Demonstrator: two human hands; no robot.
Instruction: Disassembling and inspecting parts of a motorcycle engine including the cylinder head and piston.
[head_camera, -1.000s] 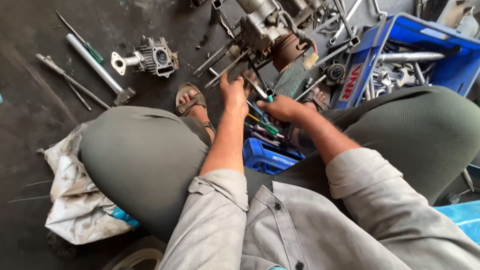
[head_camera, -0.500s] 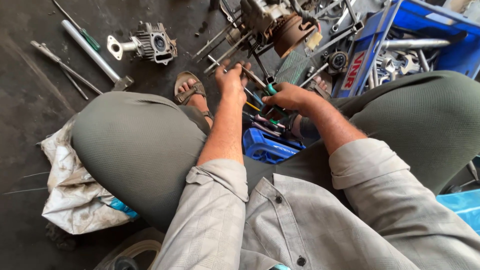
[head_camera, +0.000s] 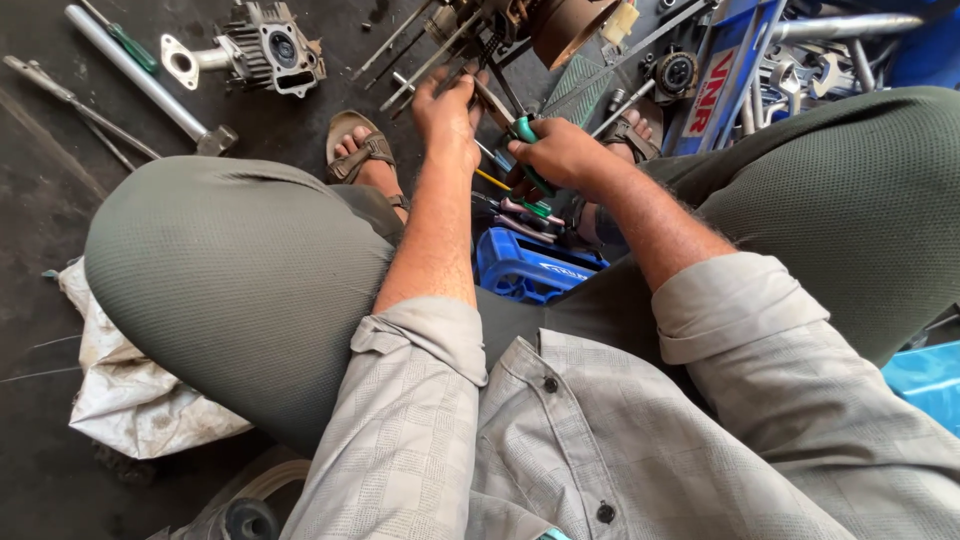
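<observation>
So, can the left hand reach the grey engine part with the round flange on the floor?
Probably yes: the left hand is on the metal rods, and the engine part lies open on the floor, left of it.

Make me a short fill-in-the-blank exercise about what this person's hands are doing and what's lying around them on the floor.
1. The right hand grips a tool with a ____ handle.
2. The left hand reaches forward to the engine assembly, and the foot beside it wears a ____.
3. The small crate between the person's legs is ____ in colour.
4. A crumpled white ____ lies on the floor beside the person's left knee.

Missing words: green; sandal; blue; cloth
</observation>
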